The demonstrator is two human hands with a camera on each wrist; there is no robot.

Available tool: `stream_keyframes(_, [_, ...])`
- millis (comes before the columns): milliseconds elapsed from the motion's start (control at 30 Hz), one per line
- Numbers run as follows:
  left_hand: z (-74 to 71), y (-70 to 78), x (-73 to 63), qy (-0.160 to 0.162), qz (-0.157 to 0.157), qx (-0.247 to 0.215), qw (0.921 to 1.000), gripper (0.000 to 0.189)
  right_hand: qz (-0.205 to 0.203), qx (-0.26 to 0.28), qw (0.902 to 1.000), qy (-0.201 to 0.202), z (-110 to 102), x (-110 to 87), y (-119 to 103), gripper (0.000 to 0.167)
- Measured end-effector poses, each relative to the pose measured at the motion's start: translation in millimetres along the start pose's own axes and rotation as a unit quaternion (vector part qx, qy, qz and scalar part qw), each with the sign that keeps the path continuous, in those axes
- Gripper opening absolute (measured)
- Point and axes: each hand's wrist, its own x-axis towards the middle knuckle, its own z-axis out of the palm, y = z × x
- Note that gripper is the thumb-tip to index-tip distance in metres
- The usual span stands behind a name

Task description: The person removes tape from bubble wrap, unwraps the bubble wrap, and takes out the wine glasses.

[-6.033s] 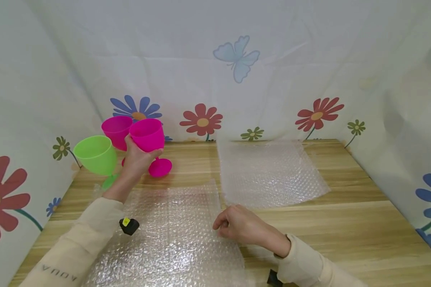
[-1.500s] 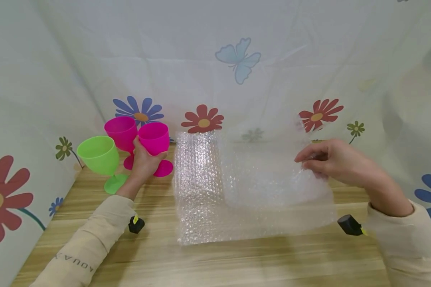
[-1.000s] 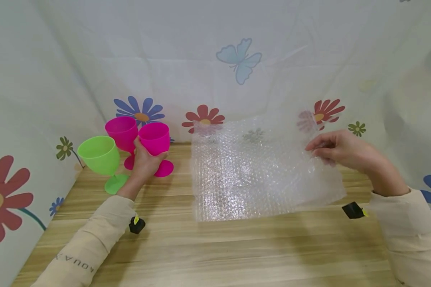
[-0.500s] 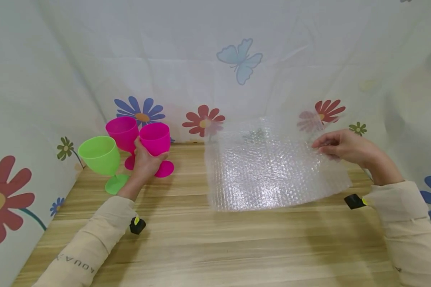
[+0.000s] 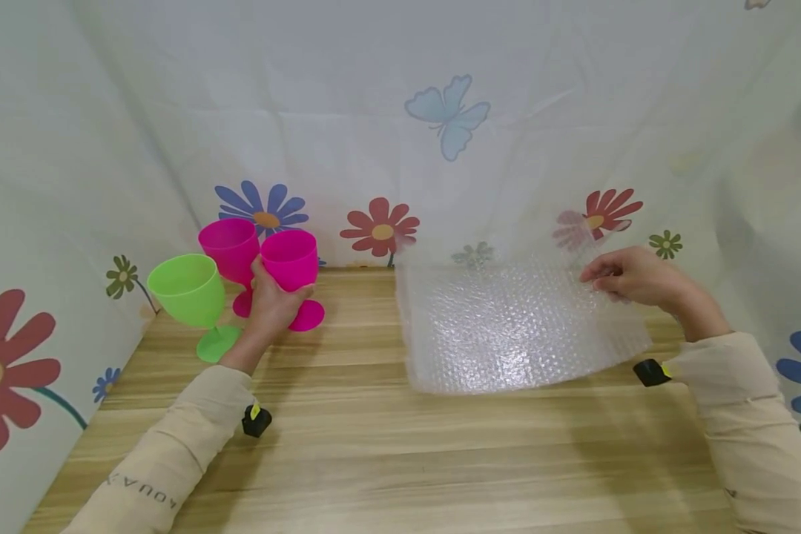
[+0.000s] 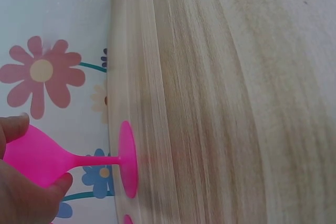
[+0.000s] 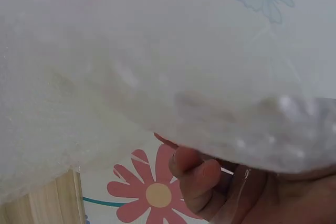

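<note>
My left hand [image 5: 271,300] grips a pink goblet [image 5: 290,256] by its bowl, thumb and fingers on opposite sides. In the left wrist view the pink goblet [image 6: 44,153] shows its thin stem and round foot at the tabletop. Just behind it stands a second pink goblet [image 5: 230,245], and to the left a green goblet [image 5: 187,289]. Over at the right, my right hand [image 5: 641,277] pinches the edge of a clear bubble wrap sheet [image 5: 507,326]. In the right wrist view the bubble wrap [image 7: 63,103] hangs blurred in front of the fingers [image 7: 202,177].
The wooden table [image 5: 387,460] runs back to a white fabric backdrop [image 5: 347,141] printed with flowers and a butterfly. Similar cloth walls close off the left and right sides. A black wrist camera [image 5: 256,420] sits at the left cuff.
My right hand has taken up the near bubble wrap sheet and carried it back and right, over where the other sheet lay. The left hand stays on the pink goblet.
</note>
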Motion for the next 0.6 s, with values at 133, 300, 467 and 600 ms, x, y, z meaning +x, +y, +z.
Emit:
stream_keyframes(133, [-0.2,-0.4,-1.2,0.001,0.001,-0.006,1.0,0.103,0.0,-0.016,0.9999,-0.002,5,5.8,1,0.018])
stream_keyframes(300, [-0.6,-1.4,-2.2,0.0,-0.002,-0.007,1.0,0.103,0.005,-0.04,0.9991,-0.009,12,13.1,1,0.017])
stream_keyframes(467, [-0.8,1.4,-2.0,-0.002,0.004,-0.007,1.0,0.104,0.001,-0.06,0.998,-0.018,17,20.1,1,0.015])
stream_keyframes(600, [-1.5,3.4,-2.3,-0.003,0.0,-0.004,1.0,0.105,-0.004,-0.079,0.9965,-0.028,20,25.2,1,0.013])
